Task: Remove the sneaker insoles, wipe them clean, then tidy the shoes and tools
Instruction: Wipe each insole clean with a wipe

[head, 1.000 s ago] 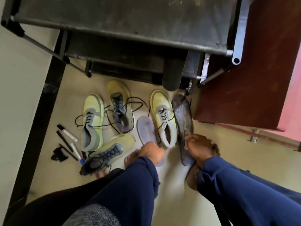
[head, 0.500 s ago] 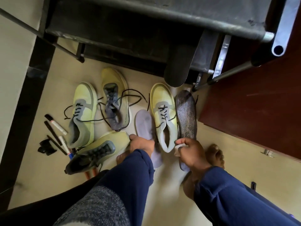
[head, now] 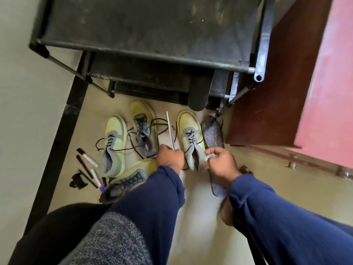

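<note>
Several yellow-and-grey sneakers lie on the floor, among them one (head: 192, 139) between my hands and one (head: 114, 144) at the left. My left hand (head: 170, 155) grips the heel end of a pale insole (head: 170, 131), lifted and turned on edge so it shows as a thin strip. My right hand (head: 219, 161) pinches a small white wipe (head: 208, 156) beside the heel of the middle sneaker. A dark insole (head: 213, 136) lies flat to the right, partly under my right hand. Another dark insole (head: 198, 94) leans on the rack.
A black metal rack (head: 152, 35) stands over the far end of the floor. Markers and pens (head: 87, 159) and a black scrap (head: 77, 180) lie at the left. A brown door (head: 277, 83) stands at the right. A bare foot (head: 228, 213) rests below my right arm.
My left hand has lifted the pale insole off the floor and turned it on edge. My right hand has left the dark insole and now pinches the white wipe.
</note>
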Motion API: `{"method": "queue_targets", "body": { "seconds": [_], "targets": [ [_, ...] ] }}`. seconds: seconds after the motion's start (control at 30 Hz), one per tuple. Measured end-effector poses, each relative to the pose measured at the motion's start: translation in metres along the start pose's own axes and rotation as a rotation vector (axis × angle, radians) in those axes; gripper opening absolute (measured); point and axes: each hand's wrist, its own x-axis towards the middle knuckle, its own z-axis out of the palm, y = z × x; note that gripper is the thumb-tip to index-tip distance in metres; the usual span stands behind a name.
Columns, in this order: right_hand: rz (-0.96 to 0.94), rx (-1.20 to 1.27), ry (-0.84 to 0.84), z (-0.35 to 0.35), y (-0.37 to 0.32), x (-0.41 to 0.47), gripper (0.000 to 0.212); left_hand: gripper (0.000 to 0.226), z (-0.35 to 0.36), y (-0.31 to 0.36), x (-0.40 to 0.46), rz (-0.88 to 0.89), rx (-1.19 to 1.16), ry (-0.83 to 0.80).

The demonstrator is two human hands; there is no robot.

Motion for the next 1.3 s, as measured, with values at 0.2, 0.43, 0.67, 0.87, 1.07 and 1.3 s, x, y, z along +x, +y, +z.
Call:
{"method": "queue_targets", "body": {
  "seconds": [0.2,0.43,0.67,0.87,1.07,1.3],
  "targets": [
    [-0.231,0.003,-0.005,-0.060,-0.072,-0.071,0.028,0.054,-0.055,0.038,-0.074,0.187,-0.167,-0.042],
    [-0.580,-0.114,0.122,-0.121,-0.127,-0.188,0.043,0.049,-0.117,0.057,-0.182,0.361,-0.498,-0.465],
    [-0.760,0.234,0.072,-0.147,-0.161,-0.286,0.033,0.106,-0.166,0.058,-0.250,0.604,-0.707,-0.933],
    [-0.773,0.307,0.013,-0.156,-0.169,-0.293,0.015,0.098,-0.173,0.061,-0.263,0.677,-0.764,-0.981],
    [-0.857,0.208,0.031,-0.160,-0.181,-0.282,0.018,0.084,-0.174,0.062,-0.255,0.568,-0.814,-1.104],
    [-0.994,0.062,0.164,-0.162,-0.181,-0.278,0.013,0.084,-0.168,0.059,-0.245,0.497,-0.863,-1.288]
  ]
}}
